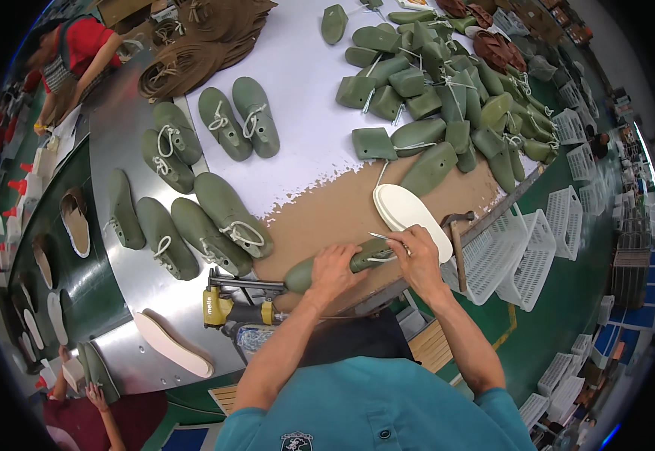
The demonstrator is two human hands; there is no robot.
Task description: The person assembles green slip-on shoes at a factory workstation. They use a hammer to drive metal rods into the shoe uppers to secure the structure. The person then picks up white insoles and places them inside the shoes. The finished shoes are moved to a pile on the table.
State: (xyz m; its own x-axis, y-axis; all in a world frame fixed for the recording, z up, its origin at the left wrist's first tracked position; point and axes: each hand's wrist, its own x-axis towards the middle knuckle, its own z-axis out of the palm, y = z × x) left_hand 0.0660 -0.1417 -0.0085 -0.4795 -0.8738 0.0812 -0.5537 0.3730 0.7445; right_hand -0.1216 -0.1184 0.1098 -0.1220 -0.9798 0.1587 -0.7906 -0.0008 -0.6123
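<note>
At the near edge of the table, a green shoe last [297, 278] lies on its side. My left hand [336, 269] is wrapped over its middle and holds it against the tabletop. A white cord shows at the end of the last beside my right hand [419, 259]. My right fingers pinch a thin, pointed metal tool [380, 237], whose exact kind I cannot make out. Just beyond that hand lie cream-white shoe soles [410, 207], stacked and overlapping. A hammer [458, 252] with a wooden handle rests at the table edge on the right.
Left of my hands stand several green lasts [230, 214] with tied cords. A yellow and black nail gun [226, 308] lies near my left forearm. Many loose lasts [433, 98] are heaped at the far right, brown material [192, 52] far left. White baskets [493, 259] stand right; two people work left.
</note>
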